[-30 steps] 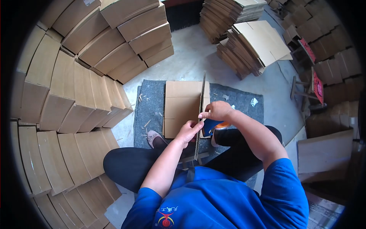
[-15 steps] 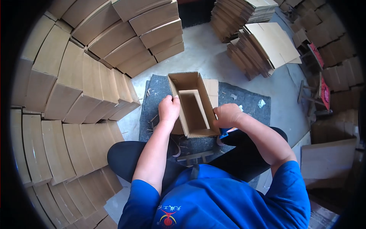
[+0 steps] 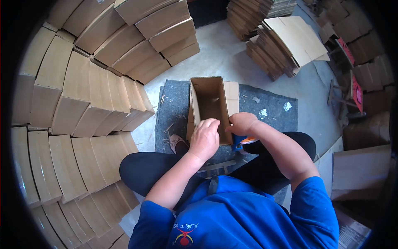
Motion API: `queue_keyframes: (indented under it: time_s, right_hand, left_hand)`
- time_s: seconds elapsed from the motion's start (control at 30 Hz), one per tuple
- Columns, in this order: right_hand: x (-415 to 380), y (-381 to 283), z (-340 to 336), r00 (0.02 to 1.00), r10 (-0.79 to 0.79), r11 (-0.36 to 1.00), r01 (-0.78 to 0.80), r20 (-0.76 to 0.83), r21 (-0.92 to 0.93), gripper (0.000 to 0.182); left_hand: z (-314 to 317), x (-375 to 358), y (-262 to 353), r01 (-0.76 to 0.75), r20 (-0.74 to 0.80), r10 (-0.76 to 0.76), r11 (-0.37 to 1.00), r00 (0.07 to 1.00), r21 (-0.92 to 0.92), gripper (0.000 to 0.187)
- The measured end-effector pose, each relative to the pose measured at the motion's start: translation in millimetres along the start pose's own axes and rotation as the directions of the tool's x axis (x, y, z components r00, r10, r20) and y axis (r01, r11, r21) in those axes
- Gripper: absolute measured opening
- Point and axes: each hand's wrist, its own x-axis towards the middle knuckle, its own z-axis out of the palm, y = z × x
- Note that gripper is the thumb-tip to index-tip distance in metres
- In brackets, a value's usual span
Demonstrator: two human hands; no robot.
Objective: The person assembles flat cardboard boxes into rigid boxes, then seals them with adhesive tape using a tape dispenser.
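Observation:
An open-topped cardboard box (image 3: 206,87) stands upright between my knees, with its long sides running away from me. My left hand (image 3: 205,139) lies over the box's near left part, fingers stretched toward the inside and thumb hidden. At the near right corner, my right hand (image 3: 242,123) is closed around a blue tape dispenser (image 3: 237,142), which carries an orange-rimmed roll. Its knuckles are against the box's right wall. Cardboard flaps stick out on both sides of the box, the right flap (image 3: 232,97) showing more.
A dark grey mat (image 3: 269,99) with scraps lies under the box. Stacked cartons (image 3: 99,91) form a wall on the left. Flat cardboard sheets (image 3: 296,41) are piled at the back right. A red-topped stool (image 3: 356,93) and more cardboard (image 3: 360,170) stand to the right.
My left hand has left the box's left wall and moved right and nearer, over its near end. The pale panel inside the box no longer shows. The box sits slightly further right.

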Motion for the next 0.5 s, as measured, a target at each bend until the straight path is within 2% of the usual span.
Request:
queue_keyframes:
  time_s: [0.03,0.07,0.13,0.17,0.23,0.33,0.37,0.4,0.5]
  right_hand:
    - [-0.2,1.4,0.4,1.0,-0.008,1.0,0.007,-0.01,-0.003,0.043]
    - [-0.3,1.5,1.4,1.0,-0.015,1.0,0.015,-0.019,-0.008,0.043]
    - [-2.0,-1.5,1.6,1.0,-0.014,1.0,0.014,-0.028,-0.002,0.043]
    - [-3.5,-2.8,1.2,0.999,-0.007,1.0,0.007,-0.036,0.001,0.043]
    - [-7.7,-8.7,-0.7,1.0,-0.005,1.0,0.005,-0.025,0.002,0.045]
    - [-4.4,-7.6,2.2,1.0,-0.002,1.0,0.002,-0.028,0.002,0.047]
    - [-2.0,-6.2,5.0,0.999,-0.004,1.0,0.004,-0.035,0.009,0.047]
    - [-1.9,-6.1,6.4,0.999,-0.005,1.0,0.005,-0.042,0.007,0.047]
    - [-3.0,-5.9,7.4,0.998,-0.01,1.0,0.011,-0.057,0.003,0.046]
  left_hand:
    - [5.9,-17.0,16.7,0.085,0.077,-0.079,0.993,0.994,-0.077,0.03]
    - [21.6,-33.0,14.7,0.096,0.113,-0.093,0.995,0.989,-0.021,0.029]
    - [25.0,-35.1,14.9,0.177,0.223,-0.216,0.967,0.951,0.182,0.028]
    - [34.3,-34.2,8.3,0.126,0.02,-0.132,0.977,0.991,0.169,0.025]
    - [52.8,-22.1,-8.5,0.169,-0.081,-0.153,0.953,0.985,0.252,0.024]
    - [101.5,-11.7,-46.3,0.301,-0.064,-0.297,0.895,0.953,0.328,0.027]
    - [103.9,-6.6,-48.0,0.368,0.069,-0.409,0.873,0.91,0.32,0.029]
    - [100.7,-0.2,-43.9,0.366,0.063,-0.405,0.873,0.912,0.321,0.029]
    - [90.2,18.9,-33.3,0.377,0.352,-0.51,0.844,0.785,0.382,0.035]
